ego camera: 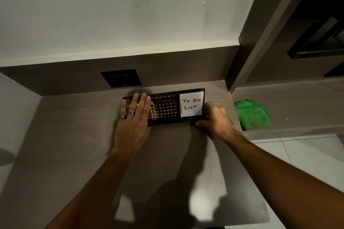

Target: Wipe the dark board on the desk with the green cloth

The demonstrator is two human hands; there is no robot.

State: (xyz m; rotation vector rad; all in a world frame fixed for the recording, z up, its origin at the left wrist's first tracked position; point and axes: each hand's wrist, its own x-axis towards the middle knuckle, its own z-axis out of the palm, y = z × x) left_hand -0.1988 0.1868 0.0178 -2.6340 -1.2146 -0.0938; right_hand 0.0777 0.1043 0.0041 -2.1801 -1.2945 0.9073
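Steadying the dark board (167, 108) near the desk's (74, 145) back edge: left hand (133, 119) flat and open on it, right hand (216, 119) clamped on its right end. The green cloth (252, 114) lies untouched on a lower ledge (297, 98) past the desk's right edge, so wiping seems not yet begun; next, one hand must release and fetch it

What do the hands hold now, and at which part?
The right hand grips the dark board at its right end. The left hand lies flat on its left part.

glossy dark board (167, 109), fuzzy green cloth (251, 115)
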